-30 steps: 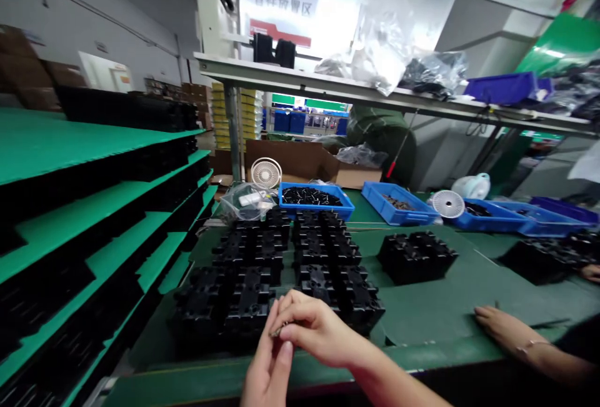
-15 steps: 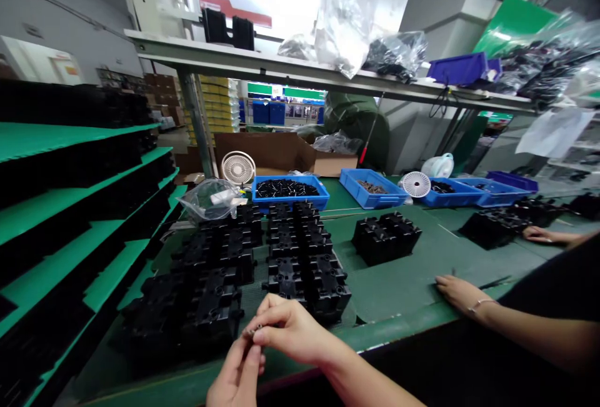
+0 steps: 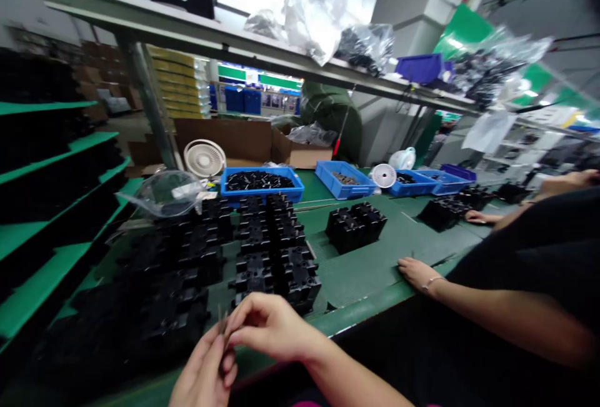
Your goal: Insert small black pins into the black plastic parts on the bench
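Observation:
Low in the head view, my left hand (image 3: pixel 204 363) is closed on a few thin metal pins (image 3: pixel 222 322) that stick up between its fingers. Thumb and fingertips of my right hand (image 3: pixel 267 326) pinch together at the same pins, touching my left hand. Behind and to the left stand rows of black plastic blocks (image 3: pixel 253 272) on the green bench (image 3: pixel 356 276). Another pair of black blocks (image 3: pixel 356 226) sits to the right of those rows.
Along the back are a blue bin of black parts (image 3: pixel 262 182), a blue bin of brownish parts (image 3: pixel 344 180) and small fans (image 3: pixel 205 158). A co-worker's hand (image 3: pixel 415 271) rests at the bench edge. Shelving (image 3: pixel 60 263) stands left.
The camera view has turned to the right and down, so the bench things appear further left. My hands stay together, and the pins now stand upright and show more clearly.

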Available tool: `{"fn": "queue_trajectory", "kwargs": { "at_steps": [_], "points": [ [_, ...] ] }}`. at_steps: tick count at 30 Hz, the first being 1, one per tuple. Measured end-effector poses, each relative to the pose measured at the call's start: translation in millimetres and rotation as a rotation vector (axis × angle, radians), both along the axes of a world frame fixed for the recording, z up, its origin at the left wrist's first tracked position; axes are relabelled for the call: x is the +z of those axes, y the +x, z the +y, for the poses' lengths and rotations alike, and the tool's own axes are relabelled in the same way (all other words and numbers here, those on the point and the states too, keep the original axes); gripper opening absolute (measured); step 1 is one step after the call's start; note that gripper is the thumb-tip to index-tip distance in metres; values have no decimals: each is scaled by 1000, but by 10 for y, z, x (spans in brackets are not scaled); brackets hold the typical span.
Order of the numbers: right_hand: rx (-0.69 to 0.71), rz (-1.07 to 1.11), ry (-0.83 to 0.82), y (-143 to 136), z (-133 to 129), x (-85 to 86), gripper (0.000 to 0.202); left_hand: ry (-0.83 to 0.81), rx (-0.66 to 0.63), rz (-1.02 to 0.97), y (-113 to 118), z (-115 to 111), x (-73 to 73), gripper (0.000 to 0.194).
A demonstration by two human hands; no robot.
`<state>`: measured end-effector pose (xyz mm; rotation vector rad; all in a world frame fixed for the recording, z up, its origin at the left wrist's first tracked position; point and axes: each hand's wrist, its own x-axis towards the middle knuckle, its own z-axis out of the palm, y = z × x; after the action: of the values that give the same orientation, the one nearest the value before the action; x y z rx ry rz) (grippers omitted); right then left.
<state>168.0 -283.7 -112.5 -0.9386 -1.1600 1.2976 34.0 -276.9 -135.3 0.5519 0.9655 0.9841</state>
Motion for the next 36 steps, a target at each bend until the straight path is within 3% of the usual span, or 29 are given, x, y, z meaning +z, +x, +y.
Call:
{"fn": "queue_trajectory", "kwargs": {
  "at_steps": [3,6,12,18,22,31,36],
  "points": [
    [24,67,-14,95,-43,46,22,-2,13,-54,5,-47,89,41],
    [-47,24,-48,221,-41,-1,16,-4,-13,-92,12,-99,108,32],
    [-205,-157,-20,526,-89,-37,16,35,-104,-28,15,-201,80,36],
    [-518,-600,212,1148,-254,208,11,126,-138,125,-16,-241,-27,38],
    [-599,-893,252,1399,-344,200,12,157,-156,188,-13,-271,-120,33],
    [-518,-1156,244,1418,-319,-31,15,221,-154,356,-25,-292,-78,31],
    [-448,-1160,294,1120,-369,97,23,389,-191,589,-86,-221,-129,28]
  ]
}}
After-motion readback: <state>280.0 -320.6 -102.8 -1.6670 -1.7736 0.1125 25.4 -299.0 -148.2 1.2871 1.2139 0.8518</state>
